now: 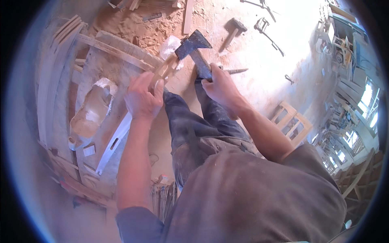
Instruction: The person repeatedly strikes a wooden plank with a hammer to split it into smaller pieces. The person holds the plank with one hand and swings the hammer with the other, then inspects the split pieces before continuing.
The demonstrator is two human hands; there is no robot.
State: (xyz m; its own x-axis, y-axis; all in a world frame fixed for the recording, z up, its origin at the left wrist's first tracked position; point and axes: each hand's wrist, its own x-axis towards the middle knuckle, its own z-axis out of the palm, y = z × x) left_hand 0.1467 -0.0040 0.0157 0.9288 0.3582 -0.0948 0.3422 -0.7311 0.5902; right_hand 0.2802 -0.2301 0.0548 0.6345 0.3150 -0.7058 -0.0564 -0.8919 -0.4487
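Note:
My right hand (223, 90) is wrapped round the handle of a hatchet (193, 43), whose dark, broad head points away from me. In my left hand (144, 96) is a short pale piece of wood (167, 68), gripped near its lower end. The wood's far end meets the edge of the hatchet head; whether the blade is biting into it I cannot tell. Both hands are held out in front of me, above my dark trousers.
Wood shavings (142, 34) cover the floor ahead. A hammer (233, 33) lies to the right of them. At my left a bench (91, 60) bears a cut-open plastic container (91, 111) and a long level (113, 146). A slatted wooden frame (291, 121) stands to the right.

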